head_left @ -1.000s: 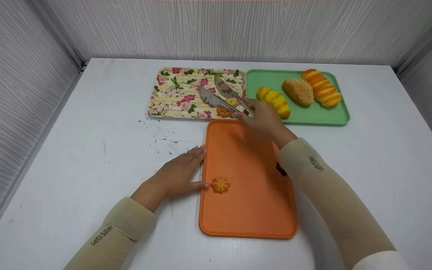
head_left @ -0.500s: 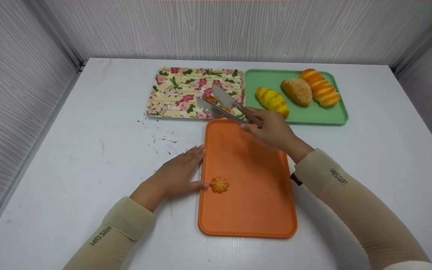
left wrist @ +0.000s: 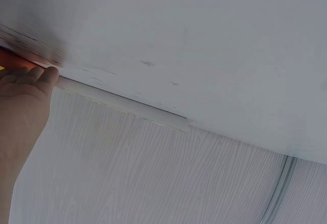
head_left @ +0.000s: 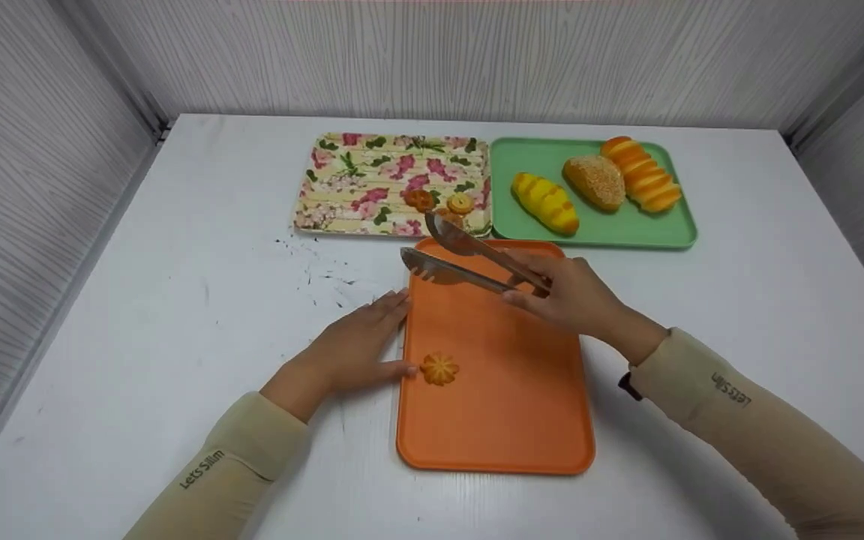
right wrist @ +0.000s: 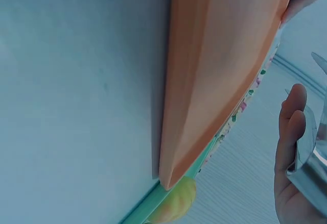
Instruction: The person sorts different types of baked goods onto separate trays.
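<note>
In the head view my right hand [head_left: 573,294] grips metal tongs [head_left: 453,236] by their arms. Their spread jaws point left over the far end of an orange tray [head_left: 511,427], with nothing between them. The right wrist view shows fingers curled along the metal. My left hand [head_left: 349,351] lies at the tray's left edge, fingers extended along the side and thumb at the rim. A flower-shaped cookie [head_left: 439,369] sits on the tray beside that thumb. A pretzel-like cookie [head_left: 419,199], a round cookie [head_left: 460,202] and a third cookie [head_left: 448,218] lie on a floral tray [head_left: 349,180].
Right of the floral tray stands a green tray [head_left: 612,234]. It carries a yellow bread roll [head_left: 544,202], a sesame bun [head_left: 595,182] and a striped orange loaf [head_left: 640,175]. Dark marks spot the white table [head_left: 214,330]. Panelled walls [head_left: 447,60] enclose it behind and at both sides.
My right hand has drawn the tongs back from the floral tray, toward me and right, over the orange tray. The pretzel-like cookie now lies further left and back. My left hand stays still.
</note>
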Available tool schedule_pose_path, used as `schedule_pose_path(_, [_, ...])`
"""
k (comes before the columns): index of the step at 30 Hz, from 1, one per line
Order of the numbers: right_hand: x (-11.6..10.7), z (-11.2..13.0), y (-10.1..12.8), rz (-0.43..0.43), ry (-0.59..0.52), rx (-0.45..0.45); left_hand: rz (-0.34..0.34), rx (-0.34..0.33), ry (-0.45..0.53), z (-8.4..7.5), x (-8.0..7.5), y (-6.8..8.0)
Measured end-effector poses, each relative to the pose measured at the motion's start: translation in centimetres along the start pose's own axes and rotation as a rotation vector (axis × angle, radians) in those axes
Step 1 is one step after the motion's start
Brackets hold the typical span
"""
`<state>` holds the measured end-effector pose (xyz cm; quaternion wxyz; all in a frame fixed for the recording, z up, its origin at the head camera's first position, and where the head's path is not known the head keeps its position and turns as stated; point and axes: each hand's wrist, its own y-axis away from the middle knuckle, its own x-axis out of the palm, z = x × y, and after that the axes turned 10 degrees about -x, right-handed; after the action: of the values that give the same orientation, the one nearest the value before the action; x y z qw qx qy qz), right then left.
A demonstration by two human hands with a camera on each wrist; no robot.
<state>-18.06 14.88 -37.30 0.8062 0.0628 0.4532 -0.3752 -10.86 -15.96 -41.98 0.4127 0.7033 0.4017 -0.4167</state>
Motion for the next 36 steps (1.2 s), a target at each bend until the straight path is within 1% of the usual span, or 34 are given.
schedule_pose_path(7, [0.0,-0.2,2.1,0.075,-0.035,-0.007,-0.007,0.0,-0.022,0.0,0.0,0.1])
schedule_pose_path(14, [0.1,0.1,3.3,0.147,-0.058,-0.047,-0.013,0.008,-0.016,0.0,0.0,0.2])
schedule_pose_path(18, [0.0,0.4,3.7,0.182,-0.063,-0.069,-0.01,0.007,-0.01,-0.1,0.0,0.2])
schedule_pose_path(27, [-0.3,1.2,4.1,0.292,-0.084,-0.095,-0.015,0.017,-0.004,0.0,-0.1,0.2])
schedule_pose_path(36, [-0.2,1.7,4.2,0.364,-0.025,-0.101,-0.019,0.015,-0.007,0.0,-0.1,0.2])
